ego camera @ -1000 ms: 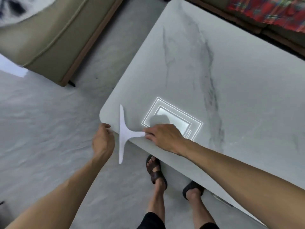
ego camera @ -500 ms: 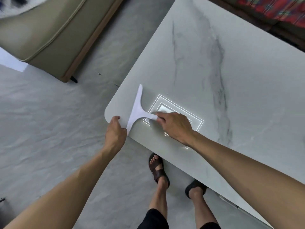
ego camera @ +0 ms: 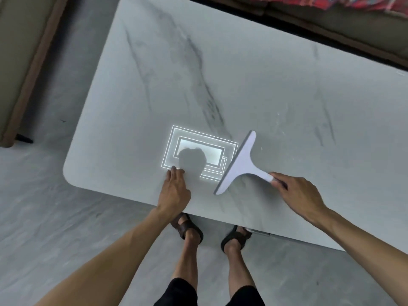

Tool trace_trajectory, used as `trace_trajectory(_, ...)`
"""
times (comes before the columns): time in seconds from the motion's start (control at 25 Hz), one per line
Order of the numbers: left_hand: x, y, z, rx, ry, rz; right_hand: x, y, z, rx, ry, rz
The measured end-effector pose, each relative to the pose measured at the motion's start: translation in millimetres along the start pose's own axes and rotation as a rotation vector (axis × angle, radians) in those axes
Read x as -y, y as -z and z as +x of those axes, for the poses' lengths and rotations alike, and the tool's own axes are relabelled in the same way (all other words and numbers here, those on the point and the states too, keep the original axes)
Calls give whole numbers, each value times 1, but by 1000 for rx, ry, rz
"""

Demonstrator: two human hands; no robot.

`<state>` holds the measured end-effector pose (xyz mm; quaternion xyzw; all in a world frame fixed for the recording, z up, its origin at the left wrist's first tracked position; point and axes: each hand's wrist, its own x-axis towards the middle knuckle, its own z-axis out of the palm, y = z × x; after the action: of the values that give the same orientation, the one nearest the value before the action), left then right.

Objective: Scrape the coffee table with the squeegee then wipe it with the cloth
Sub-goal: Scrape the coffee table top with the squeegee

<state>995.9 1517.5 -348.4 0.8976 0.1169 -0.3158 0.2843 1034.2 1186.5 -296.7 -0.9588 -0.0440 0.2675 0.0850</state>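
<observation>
A white T-shaped squeegee (ego camera: 241,163) lies with its blade on the grey marble coffee table (ego camera: 276,89), near the front edge. My right hand (ego camera: 297,194) grips the end of its handle with the fingertips. My left hand (ego camera: 175,192) rests flat on the table to the left of the blade, fingers together, holding nothing. A bright reflection of a ceiling light, with my head's shadow in it, shows on the tabletop between the hands. No cloth is in view.
A beige sofa with a wooden base (ego camera: 24,69) stands at the left across a strip of grey floor (ego camera: 44,217). Another sofa with a red plaid cloth (ego camera: 375,3) runs behind the table. My sandalled feet (ego camera: 212,234) stand at the table's front edge.
The squeegee has travelled from the table's left corner rightward across the top. My left hand left the table's corner edge and now lies flat on the surface.
</observation>
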Motion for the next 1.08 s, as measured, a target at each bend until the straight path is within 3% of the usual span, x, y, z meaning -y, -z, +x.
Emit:
trace_trajectory(0.12, -17, -16, -1, -5, 68, 75, -57, 4, -25, -7, -69, -11)
trace_trajectory(0.36, -19, -28, -21, -107, 128, -103, -99, 28, -53, -17, -168, 42)
trace_trajectory(0.52, -15, -37, -40, -241, 256, -242, -44, 19, -35, 16, 99, 94)
trace_trajectory(0.64, -7, -40, -55, -336, 357, -315, 26, -10, -17, 164, 369, 83)
trace_trajectory(0.76, 3, -43, -65, -328, 435, -318, 90, -44, -11, 293, 540, 92)
trace_trajectory(0.92, 4, -51, -65, -327, 482, -305, 112, -65, -9, 314, 597, 54)
trace_trajectory(1.08, -15, -65, -59, -240, 356, -230, 49, -53, -13, 239, 531, 32)
